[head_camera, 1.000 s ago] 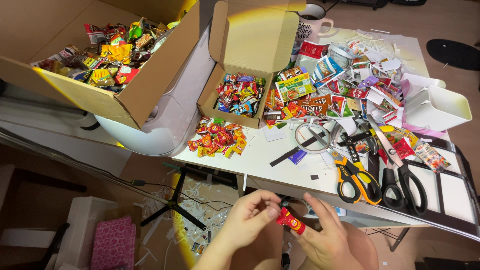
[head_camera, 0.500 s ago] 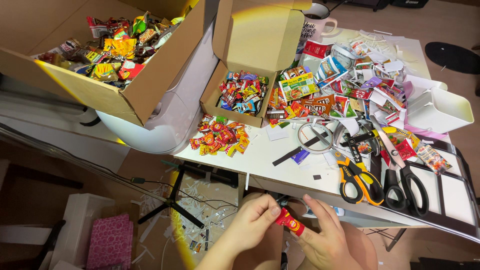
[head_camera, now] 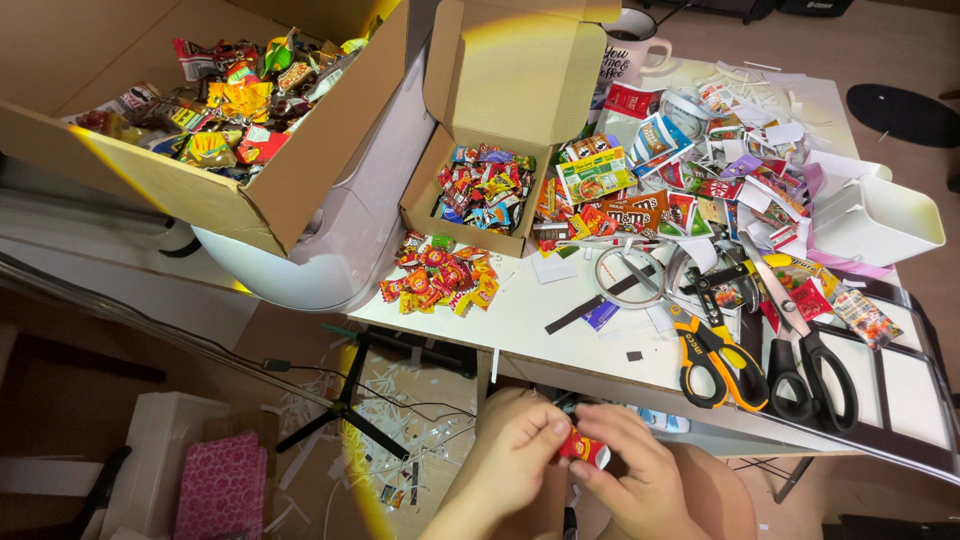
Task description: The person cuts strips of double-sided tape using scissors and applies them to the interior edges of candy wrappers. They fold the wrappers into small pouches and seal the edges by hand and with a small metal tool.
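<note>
Item in hand: a small red sweet packet [head_camera: 583, 447], held low in front of our lap, below the near edge of the white table [head_camera: 520, 320]. Our left hand [head_camera: 515, 450] pinches its left end between thumb and fingers; our right hand [head_camera: 640, 470] is closed on its right end, so both hands clamp the one packet. Against the view half a second ago, the hands have drawn closer together and the packet shows less of its length, more covered by the fingers; it sits at much the same place under the table edge. On the table above: yellow-handled scissors [head_camera: 712, 350] and black-handled scissors [head_camera: 812, 365] side by side, a roll of clear tape [head_camera: 630, 277], and a loose heap of red and yellow sweets [head_camera: 440, 280]. Behind the heap, a small open cardboard box [head_camera: 490, 190] filled with wrapped sweets; further left, a large cardboard box [head_camera: 220, 120] likewise filled. To the right, a spread of cut wrappers [head_camera: 720, 180] and a white tub [head_camera: 875, 222]. These stand as before.
</note>
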